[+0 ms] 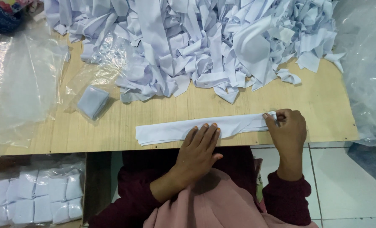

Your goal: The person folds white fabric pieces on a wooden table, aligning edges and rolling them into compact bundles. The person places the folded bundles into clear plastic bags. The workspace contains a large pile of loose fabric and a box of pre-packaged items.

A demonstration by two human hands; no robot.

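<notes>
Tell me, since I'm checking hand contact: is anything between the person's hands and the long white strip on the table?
Nothing visible. The left hand lies flat on the white strip near its middle, and the right hand pinches its right end. The heap of white pieces lies farther back on the table, apart from the strip.

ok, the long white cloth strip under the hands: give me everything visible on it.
The long white fabric strip lies flat and lengthwise along the near edge of the light wooden table, apart from the big pile of white strips behind it. It looks like thin, soft cloth, slightly creased. The left hand presses flat on its middle; the right hand pinches its right end. Its left end lies free.
</notes>
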